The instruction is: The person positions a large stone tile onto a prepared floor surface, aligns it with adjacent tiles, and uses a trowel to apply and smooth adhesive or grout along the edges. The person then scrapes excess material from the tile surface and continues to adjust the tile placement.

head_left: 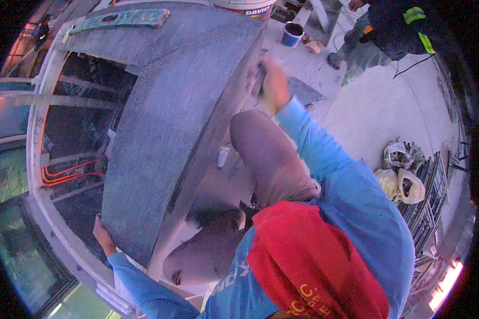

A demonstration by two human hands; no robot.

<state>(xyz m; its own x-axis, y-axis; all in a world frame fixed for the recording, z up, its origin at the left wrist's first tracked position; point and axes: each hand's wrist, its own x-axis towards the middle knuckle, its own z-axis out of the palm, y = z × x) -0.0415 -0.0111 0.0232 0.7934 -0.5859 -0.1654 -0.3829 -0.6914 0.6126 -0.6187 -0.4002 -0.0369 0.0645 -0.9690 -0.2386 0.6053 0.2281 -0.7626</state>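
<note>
A large grey slab-like ledge with a smooth top runs diagonally through the head view. At its lower left corner, my left hand grips the edge, its fingers partly hidden. My right hand is raised at the slab's far right side face, blurred by motion. It looks closed around a dark, flat thing against that face, too unclear to name. A long greenish bar with a dark slot lies on the slab's far end.
A white bucket stands at the far end; a blue-and-white pail is on the floor. Another person in dark clothes works at the far right. Bags sit beside metal frames. Orange conduits cross the recess at left.
</note>
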